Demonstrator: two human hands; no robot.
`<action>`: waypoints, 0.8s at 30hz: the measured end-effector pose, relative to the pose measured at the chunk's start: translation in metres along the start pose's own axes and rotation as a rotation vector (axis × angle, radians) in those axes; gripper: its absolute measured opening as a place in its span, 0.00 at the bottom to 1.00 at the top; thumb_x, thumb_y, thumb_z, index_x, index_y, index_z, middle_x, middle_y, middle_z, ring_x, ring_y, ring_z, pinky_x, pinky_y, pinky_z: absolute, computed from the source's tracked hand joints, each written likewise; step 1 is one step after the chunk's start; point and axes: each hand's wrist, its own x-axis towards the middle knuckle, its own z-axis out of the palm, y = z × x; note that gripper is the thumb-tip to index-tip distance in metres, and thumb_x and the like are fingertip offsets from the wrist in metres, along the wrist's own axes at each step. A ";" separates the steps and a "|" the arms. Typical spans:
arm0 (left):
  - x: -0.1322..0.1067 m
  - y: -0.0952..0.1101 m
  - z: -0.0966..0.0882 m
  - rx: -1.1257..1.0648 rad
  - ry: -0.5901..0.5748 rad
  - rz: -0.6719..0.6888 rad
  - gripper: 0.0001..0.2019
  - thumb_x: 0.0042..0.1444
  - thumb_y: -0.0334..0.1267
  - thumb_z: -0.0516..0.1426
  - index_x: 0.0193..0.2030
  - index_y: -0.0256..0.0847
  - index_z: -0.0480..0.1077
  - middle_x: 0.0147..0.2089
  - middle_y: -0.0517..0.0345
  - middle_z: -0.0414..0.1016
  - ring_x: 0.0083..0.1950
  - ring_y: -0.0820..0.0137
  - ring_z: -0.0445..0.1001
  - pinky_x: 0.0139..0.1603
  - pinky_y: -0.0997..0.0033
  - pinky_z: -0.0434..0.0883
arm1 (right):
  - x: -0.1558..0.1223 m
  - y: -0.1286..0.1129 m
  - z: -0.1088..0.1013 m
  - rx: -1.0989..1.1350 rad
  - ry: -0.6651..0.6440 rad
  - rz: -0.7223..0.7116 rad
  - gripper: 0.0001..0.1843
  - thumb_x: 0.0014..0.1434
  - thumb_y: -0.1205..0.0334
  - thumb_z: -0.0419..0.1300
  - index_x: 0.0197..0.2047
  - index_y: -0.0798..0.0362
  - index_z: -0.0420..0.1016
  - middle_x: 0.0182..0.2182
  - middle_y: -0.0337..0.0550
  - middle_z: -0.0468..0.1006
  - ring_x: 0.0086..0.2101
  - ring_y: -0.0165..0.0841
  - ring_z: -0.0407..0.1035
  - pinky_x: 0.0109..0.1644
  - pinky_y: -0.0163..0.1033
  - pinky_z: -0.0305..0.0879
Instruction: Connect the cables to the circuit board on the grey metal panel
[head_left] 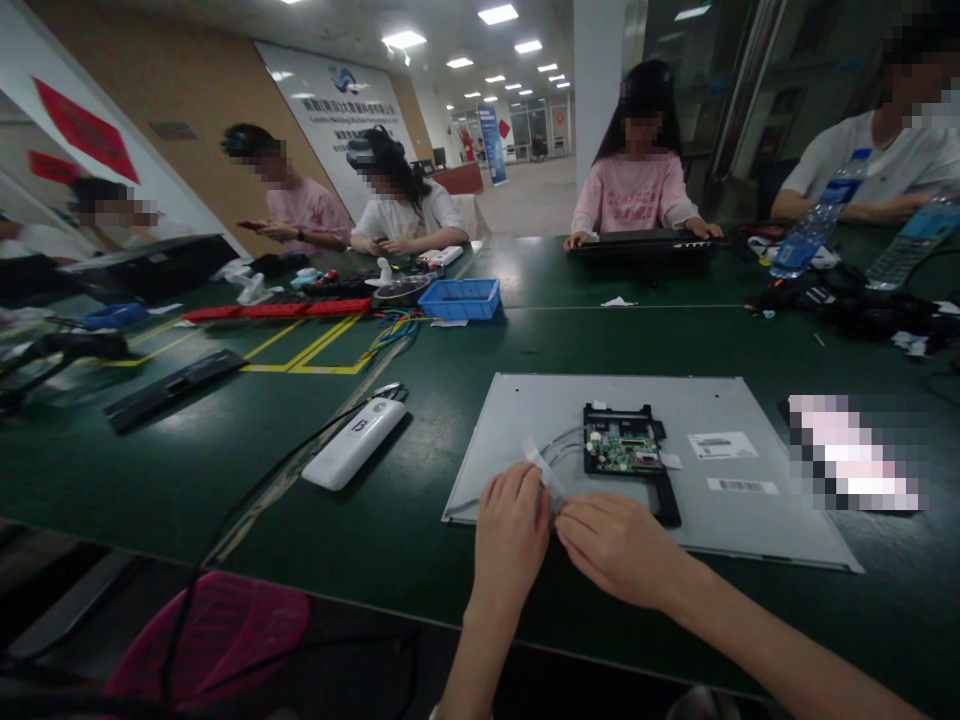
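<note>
A flat grey display panel lies on the green table in front of me. On it sits a black plastic frame with a green circuit board, from which thin grey cables run left. A strip of clear tape crosses these cables. My left hand is closed, its fingertips pinched at the lower end of the tape. Beside it my right hand is closed too, fingertips at the same end, nearly touching the left. The fingers hide just how they grip it.
A white power bank with a black cable lies to the left, a phone to the right. Farther back are a blue basket, a black bar and water bottles. Several people sit around the table. A pink basket stands below its edge.
</note>
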 end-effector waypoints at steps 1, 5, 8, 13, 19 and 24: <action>0.001 0.000 0.001 0.012 -0.011 -0.005 0.10 0.59 0.31 0.50 0.48 0.40 0.64 0.49 0.51 0.70 0.51 0.61 0.68 0.54 0.56 0.64 | 0.000 0.000 0.000 0.003 0.001 0.000 0.07 0.60 0.69 0.51 0.34 0.54 0.69 0.34 0.45 0.76 0.40 0.34 0.70 0.46 0.39 0.64; 0.004 -0.001 0.006 0.054 -0.064 -0.019 0.13 0.60 0.32 0.50 0.51 0.37 0.61 0.53 0.47 0.69 0.55 0.61 0.67 0.58 0.53 0.60 | 0.000 0.001 0.000 0.007 0.012 -0.006 0.08 0.60 0.69 0.50 0.33 0.54 0.70 0.33 0.45 0.77 0.39 0.33 0.70 0.46 0.38 0.64; 0.003 -0.001 0.011 0.084 -0.080 -0.040 0.16 0.60 0.34 0.49 0.55 0.36 0.59 0.55 0.43 0.68 0.57 0.60 0.66 0.59 0.50 0.58 | 0.000 0.001 0.001 0.009 0.012 -0.010 0.08 0.60 0.69 0.50 0.33 0.55 0.70 0.33 0.46 0.77 0.39 0.33 0.70 0.46 0.38 0.64; 0.003 0.001 0.014 0.102 -0.074 -0.064 0.19 0.60 0.34 0.49 0.57 0.34 0.56 0.56 0.39 0.67 0.59 0.57 0.65 0.58 0.45 0.57 | 0.000 0.002 -0.004 0.029 -0.014 0.008 0.09 0.61 0.68 0.50 0.36 0.54 0.71 0.35 0.45 0.77 0.40 0.34 0.70 0.46 0.39 0.64; 0.005 -0.002 0.013 0.061 -0.069 -0.076 0.20 0.58 0.34 0.51 0.57 0.36 0.55 0.58 0.41 0.64 0.59 0.56 0.63 0.56 0.47 0.60 | -0.003 0.038 -0.033 -0.020 0.025 0.236 0.11 0.61 0.66 0.49 0.38 0.54 0.73 0.37 0.46 0.77 0.38 0.34 0.71 0.43 0.40 0.65; 0.002 -0.001 0.004 0.039 0.016 -0.029 0.13 0.58 0.34 0.52 0.50 0.39 0.61 0.61 0.43 0.58 0.62 0.56 0.58 0.58 0.49 0.59 | -0.029 0.096 -0.058 -0.066 -0.039 0.681 0.13 0.59 0.60 0.50 0.39 0.52 0.75 0.37 0.46 0.78 0.36 0.37 0.72 0.38 0.40 0.65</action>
